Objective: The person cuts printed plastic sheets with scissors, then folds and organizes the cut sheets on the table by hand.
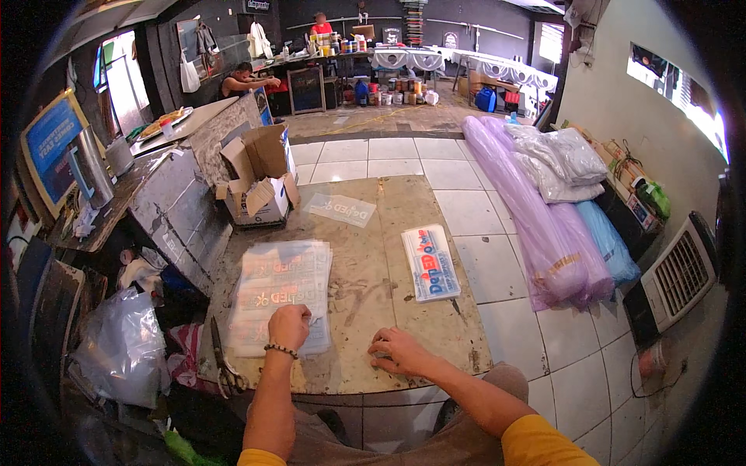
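My left hand (pixel 289 327) rests over a stack of translucent printed plastic sheets (pixel 280 268) on the worn tabletop (pixel 361 279). Its fingers are bent together at the stack's right side; whether they pinch a sheet is hidden. To the right, my right hand (pixel 402 352) is near the table's front edge, fingers curled but apart, with nothing seen in them. Farther right lies a smaller pile of printed plastic pieces (pixel 431 262) with red and blue lettering. One loose printed strip (pixel 340 209) lies flat near the far edge. Dark-handled scissors (pixel 229 373) sit left of the stack.
An opened cardboard box (pixel 259 201) stands at the table's far left corner. Clear plastic bags (pixel 123 343) bulge at the left. Long purple plastic-wrapped rolls (pixel 524 233) lie on the tiled floor to the right. Two people (pixel 242 81) are farther back among paint containers.
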Demonstrator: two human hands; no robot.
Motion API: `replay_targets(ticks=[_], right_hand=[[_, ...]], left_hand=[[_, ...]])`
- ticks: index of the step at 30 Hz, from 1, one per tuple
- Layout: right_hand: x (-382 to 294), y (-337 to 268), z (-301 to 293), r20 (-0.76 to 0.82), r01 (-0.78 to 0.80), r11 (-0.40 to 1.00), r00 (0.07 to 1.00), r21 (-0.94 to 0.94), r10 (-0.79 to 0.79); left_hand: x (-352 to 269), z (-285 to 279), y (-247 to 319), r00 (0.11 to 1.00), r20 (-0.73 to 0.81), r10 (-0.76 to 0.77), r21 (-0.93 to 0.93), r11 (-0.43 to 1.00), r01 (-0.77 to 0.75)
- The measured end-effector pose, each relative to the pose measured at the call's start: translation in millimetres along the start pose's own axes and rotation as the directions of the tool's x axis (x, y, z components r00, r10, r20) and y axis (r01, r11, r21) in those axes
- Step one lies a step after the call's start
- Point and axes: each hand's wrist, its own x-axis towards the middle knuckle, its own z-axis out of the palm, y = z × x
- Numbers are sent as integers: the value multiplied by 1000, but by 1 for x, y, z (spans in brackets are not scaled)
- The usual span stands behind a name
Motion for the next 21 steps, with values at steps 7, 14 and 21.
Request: replay_targets(ticks=[7, 14, 21], right_hand=[[0, 1, 1, -10, 5, 1000, 1000, -7, -5], [-1, -1, 0, -13, -4, 1000, 1000, -13, 3], [1, 0, 2, -11, 10, 1000, 1000, -1, -10]], left_hand=[[-1, 5, 2, 999, 32, 25, 7, 1000, -25], [1, 11, -6, 997, 63, 50, 28, 998, -52], [1, 9, -5, 998, 9, 61, 71, 996, -61]])
